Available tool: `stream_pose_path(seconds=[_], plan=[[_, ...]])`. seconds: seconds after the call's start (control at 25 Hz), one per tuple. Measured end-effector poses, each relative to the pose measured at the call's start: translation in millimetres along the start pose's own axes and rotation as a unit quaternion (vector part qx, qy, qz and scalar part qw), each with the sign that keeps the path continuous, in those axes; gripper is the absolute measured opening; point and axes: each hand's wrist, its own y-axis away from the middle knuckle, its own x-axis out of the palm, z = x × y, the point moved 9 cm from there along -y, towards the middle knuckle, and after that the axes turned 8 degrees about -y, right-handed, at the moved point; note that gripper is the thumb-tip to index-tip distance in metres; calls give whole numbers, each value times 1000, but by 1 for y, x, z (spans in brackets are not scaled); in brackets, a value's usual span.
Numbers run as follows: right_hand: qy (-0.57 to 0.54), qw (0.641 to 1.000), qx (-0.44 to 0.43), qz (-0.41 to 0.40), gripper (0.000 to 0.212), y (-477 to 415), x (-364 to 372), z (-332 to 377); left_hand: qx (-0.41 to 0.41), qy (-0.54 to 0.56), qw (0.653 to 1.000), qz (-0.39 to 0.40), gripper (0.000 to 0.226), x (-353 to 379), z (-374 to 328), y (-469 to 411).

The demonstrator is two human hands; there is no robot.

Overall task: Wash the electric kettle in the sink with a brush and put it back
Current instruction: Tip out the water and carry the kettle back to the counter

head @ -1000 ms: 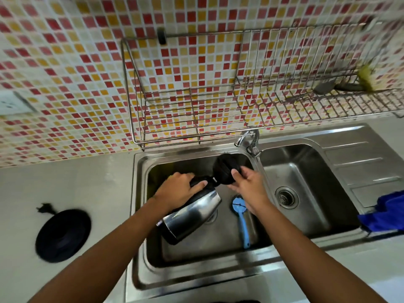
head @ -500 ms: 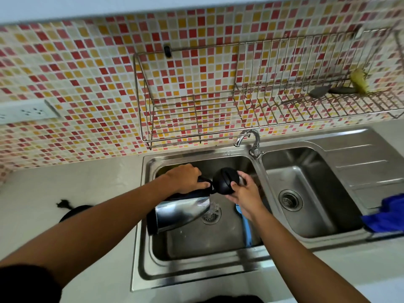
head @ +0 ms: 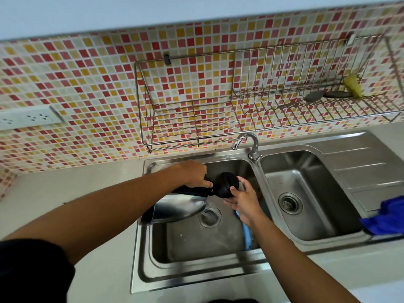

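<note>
Over the steel sink's (head: pixel 140 254) left basin, a left hand (head: pixel 192 174) grips the tipped, mirror-bright electric kettle (head: pixel 178 207) by its black handle, right-hand fingers (head: pixel 232 190) closed around the round lid (head: pixel 227 184) at 3 o'clock, blue brush (head: pixel 247 234) lying below.

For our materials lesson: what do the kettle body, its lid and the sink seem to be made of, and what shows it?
Kettle body: polished metal, likely stainless steel; mirror-like reflections. Lid: matte black, probably plastic; no reflections. Sink: brushed stainless steel by its look; soft grey sheen.
</note>
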Motion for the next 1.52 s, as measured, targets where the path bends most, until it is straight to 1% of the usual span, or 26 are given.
stream_pose_path(seconds=[0.24,0.4,0.6,0.8,0.96,1.32,1.52], plan=[[-53,999,-9,-6,40,2,2,4,-21,-84,995,48,59,-25,-9,-13],[-46,998,-35,-20,39,5,0,14,-28,-101,992,69,60,-39,-15,-20],[-50,997,-41,-36,41,3,-9,16,-29,-119,990,72,53,-50,-27,-21],[-58,997,-35,-41,42,1,-13,14,-27,-118,989,85,62,-52,-32,-21],[-67,996,-31,-43,41,0,-13,12,-27,-127,987,92,66,-55,-35,-22],[-84,995,-19,-45,39,4,-13,7,-38,-158,980,111,62,-58,-43,-20],[-81,995,-23,-43,38,5,-13,6,-30,-168,981,95,64,-60,-45,-22]])
